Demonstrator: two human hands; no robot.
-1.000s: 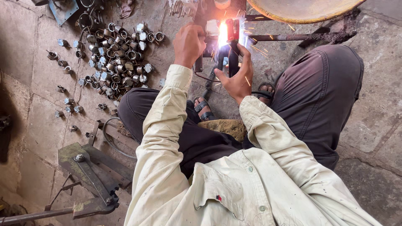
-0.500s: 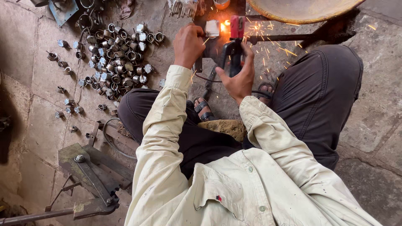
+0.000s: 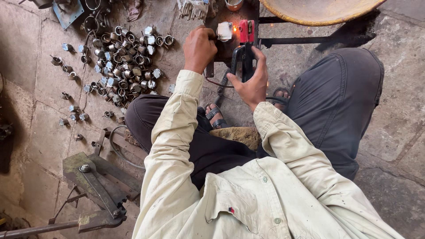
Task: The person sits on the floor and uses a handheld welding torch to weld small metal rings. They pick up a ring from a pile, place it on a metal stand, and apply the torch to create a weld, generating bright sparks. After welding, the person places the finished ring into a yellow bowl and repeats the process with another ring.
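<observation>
I sit low over a stone floor in a cream shirt and dark trousers. My right hand grips a welding electrode holder with a red head and black handle, its tip beside a small pale metal piece. My left hand rests closed next to that piece on a dark metal work plate; whether it holds anything I cannot tell. A small orange glow shows between the piece and the holder.
A heap of small metal rings and fittings lies to the left on the floor. A green lever tool stands at lower left. A large yellow-rimmed pan sits at top right. My sandalled feet are under the work.
The bright welding arc and flying sparks have died down to a small glow. Both hands stay at the same spot on the plate.
</observation>
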